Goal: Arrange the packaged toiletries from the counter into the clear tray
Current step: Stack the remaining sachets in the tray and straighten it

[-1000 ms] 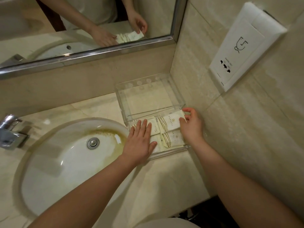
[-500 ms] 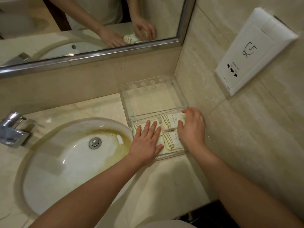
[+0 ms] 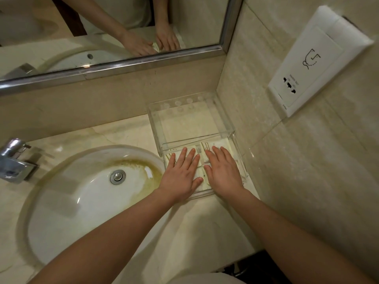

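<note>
- Head view: the packaged toiletries (image 3: 222, 143) lie flat in the near compartment of the clear tray (image 3: 225, 113), at the worktop (image 3: 194, 222) corner.
- Left hand (image 3: 181, 173) and right hand (image 3: 222, 171) press on them, each grip apart, fingers straight.
- They look light, thin and easily creased; I'd pinch an edge.
</note>
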`<state>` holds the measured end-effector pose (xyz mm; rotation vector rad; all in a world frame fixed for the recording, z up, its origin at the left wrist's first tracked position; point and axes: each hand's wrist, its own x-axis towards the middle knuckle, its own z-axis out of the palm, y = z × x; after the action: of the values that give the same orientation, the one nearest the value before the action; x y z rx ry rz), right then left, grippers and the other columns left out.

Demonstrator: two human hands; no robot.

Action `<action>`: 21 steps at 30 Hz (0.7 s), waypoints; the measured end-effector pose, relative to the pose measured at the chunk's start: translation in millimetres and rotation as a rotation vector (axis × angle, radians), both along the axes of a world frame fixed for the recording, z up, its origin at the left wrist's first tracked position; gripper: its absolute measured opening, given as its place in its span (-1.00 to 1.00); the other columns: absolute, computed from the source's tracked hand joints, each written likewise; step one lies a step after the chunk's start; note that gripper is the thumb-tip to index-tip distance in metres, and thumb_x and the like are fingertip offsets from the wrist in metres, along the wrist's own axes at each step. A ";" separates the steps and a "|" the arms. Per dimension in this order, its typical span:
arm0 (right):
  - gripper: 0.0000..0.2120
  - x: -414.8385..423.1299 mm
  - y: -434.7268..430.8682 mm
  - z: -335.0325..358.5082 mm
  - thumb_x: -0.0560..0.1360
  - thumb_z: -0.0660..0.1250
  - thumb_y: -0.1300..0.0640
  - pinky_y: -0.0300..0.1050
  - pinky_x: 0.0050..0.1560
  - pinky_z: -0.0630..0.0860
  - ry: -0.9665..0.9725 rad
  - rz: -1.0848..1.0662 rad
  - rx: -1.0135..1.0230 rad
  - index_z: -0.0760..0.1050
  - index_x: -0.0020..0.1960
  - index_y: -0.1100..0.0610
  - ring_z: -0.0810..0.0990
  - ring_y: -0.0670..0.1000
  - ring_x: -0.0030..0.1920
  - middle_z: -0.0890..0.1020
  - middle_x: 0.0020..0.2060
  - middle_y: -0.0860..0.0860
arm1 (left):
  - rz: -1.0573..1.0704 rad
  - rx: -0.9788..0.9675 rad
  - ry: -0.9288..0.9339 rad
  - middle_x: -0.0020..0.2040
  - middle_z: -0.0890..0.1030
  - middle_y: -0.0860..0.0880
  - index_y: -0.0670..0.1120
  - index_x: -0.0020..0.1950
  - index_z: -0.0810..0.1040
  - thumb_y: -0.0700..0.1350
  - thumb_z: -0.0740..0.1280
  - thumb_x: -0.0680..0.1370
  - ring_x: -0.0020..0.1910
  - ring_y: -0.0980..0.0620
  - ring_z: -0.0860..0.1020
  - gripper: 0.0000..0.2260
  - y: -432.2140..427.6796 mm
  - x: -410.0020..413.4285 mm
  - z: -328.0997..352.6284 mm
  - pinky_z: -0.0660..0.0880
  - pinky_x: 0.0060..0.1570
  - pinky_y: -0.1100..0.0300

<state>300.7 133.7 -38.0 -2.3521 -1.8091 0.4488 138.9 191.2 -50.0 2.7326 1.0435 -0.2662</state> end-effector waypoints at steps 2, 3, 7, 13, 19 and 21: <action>-0.48 0.8 3.6 2.3 0.64 0.06 -0.06 0.10 0.55 0.07 0.018 -0.017 0.017 0.15 0.57 0.04 0.00 0.10 0.59 0.16 0.58 0.05 | -0.010 0.009 0.000 0.62 -0.16 -0.09 -0.09 0.60 -0.14 0.27 -0.17 0.60 0.57 -0.12 -0.26 -0.33 1.2 -0.2 -0.3 -0.18 0.52 -0.18; -0.47 0.8 5.8 2.5 0.64 0.04 -0.07 0.11 0.55 0.03 0.020 -0.015 0.002 0.10 0.58 0.03 -0.04 0.09 0.59 0.12 0.59 0.04 | -0.015 0.012 0.005 0.62 -0.15 -0.09 -0.08 0.60 -0.14 0.27 -0.17 0.60 0.57 -0.12 -0.26 -0.33 2.1 -0.1 -0.4 -0.18 0.52 -0.18; -0.47 -7.2 8.4 -1.0 0.66 -0.03 -0.07 0.07 0.55 -0.01 -0.031 0.023 -0.059 0.03 0.60 0.04 -0.04 0.10 0.59 0.08 0.60 0.04 | -0.005 0.030 0.023 0.62 -0.14 -0.08 -0.08 0.60 -0.15 0.28 -0.20 0.59 0.57 -0.12 -0.25 -0.32 6.0 1.3 -0.3 -0.19 0.52 -0.18; -0.48 -9.8 1.5 0.2 0.67 -0.04 -0.04 0.04 0.55 0.02 -0.048 0.038 -0.061 0.06 0.60 0.07 -0.02 0.08 0.59 0.10 0.60 0.03 | -0.002 0.027 0.025 0.62 -0.17 -0.08 -0.10 0.60 -0.18 0.29 -0.23 0.58 0.56 -0.11 -0.29 -0.30 5.7 3.3 -0.4 -0.25 0.52 -0.15; -0.50 0.5 -33.6 10.1 0.62 0.01 -0.03 0.03 0.55 0.06 0.197 -0.324 0.227 0.25 0.52 0.11 0.12 0.08 0.56 0.27 0.54 0.08 | 0.168 0.033 -0.459 0.55 0.26 -0.12 -0.12 0.55 0.21 0.06 0.08 0.63 0.57 -0.17 0.09 -0.48 -0.7 -10.6 19.7 0.02 0.52 -0.10; -0.51 -0.4 -59.9 12.6 0.61 0.06 -0.05 0.04 0.47 0.23 0.390 -0.557 0.288 0.28 0.49 0.09 0.26 0.08 0.49 0.34 0.49 0.07 | 0.502 -0.026 -0.697 0.41 0.44 -0.14 -0.15 0.45 0.36 -0.07 0.18 0.60 0.44 -0.14 0.29 -0.57 -11.1 -25.9 21.4 0.21 0.44 -0.04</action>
<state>300.2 73.8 -25.5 -2.2341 -0.9304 0.4815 113.0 180.2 -28.6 2.1408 1.3937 0.6849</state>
